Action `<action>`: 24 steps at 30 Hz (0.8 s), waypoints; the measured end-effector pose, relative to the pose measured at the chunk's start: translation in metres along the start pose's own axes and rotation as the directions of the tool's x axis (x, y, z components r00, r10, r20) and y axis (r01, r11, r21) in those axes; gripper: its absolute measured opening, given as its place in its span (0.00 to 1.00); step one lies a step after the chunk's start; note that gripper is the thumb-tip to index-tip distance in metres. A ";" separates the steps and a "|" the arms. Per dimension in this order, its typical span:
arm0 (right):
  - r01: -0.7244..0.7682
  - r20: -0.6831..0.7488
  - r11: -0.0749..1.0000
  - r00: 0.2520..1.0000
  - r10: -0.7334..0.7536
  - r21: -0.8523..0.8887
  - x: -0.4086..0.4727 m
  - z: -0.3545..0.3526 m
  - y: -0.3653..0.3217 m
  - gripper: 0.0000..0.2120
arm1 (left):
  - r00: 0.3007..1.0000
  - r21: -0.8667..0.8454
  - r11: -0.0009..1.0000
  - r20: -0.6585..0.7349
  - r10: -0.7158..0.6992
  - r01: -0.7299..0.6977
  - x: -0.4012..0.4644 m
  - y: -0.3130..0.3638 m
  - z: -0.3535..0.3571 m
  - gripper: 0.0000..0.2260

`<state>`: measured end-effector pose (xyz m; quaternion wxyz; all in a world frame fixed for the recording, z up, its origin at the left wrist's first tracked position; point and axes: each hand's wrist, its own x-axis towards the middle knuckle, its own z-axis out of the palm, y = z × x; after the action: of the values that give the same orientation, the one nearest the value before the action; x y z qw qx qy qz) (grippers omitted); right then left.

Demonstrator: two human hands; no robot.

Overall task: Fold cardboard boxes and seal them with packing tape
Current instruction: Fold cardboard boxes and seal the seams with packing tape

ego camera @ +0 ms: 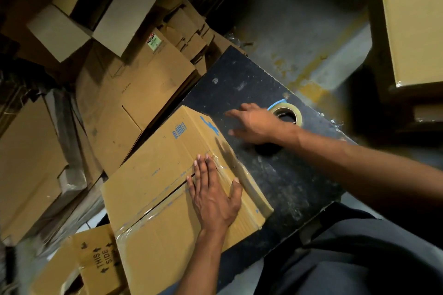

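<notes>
A dark, scuffed work table (261,84) filled the middle of the view, seen from above. To the left of both hands, flattened cardboard boxes (134,93) lay heaped across the floor. A folded cardboard box (153,175) sat on the table's left part, directly under the left hand (214,195); its two top flaps met in a seam partly covered by clear packing tape. The left hand lay flat on that box top, fingers straight and spread, palm pressing down beside the seam and gripping nothing. The right hand (254,124) hovered above the bare tabletop just beyond the box's far corner, fingers extended and loose, holding nothing. A roll of packing tape (286,112) lay flat on the table right behind that hand's knuckles; whether they touched could not be told. A blue strip showed at the roll's far edge.
</notes>
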<state>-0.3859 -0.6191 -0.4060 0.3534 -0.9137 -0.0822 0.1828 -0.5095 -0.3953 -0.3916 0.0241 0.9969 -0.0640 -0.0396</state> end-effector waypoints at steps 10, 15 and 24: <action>-0.167 -0.019 0.672 0.965 0.260 0.722 0.014 0.095 -0.083 0.32 | 0.999 0.018 1.000 -0.028 0.017 -0.016 0.000 -0.003 0.002 0.41; -0.208 0.004 0.656 0.955 0.297 0.725 0.014 0.130 -0.046 0.29 | 1.000 0.034 0.999 0.027 0.015 -0.016 0.001 -0.001 0.000 0.42; -0.211 -0.008 0.402 0.878 0.478 0.891 0.008 0.119 -0.028 0.28 | 0.999 0.020 0.999 0.015 0.029 -0.030 0.000 -0.003 0.002 0.41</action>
<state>-0.4264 -0.5226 -0.4705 0.7268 -0.6182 0.2615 0.1456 -0.5092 -0.3929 -0.3938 0.0142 0.9957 -0.0792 -0.0458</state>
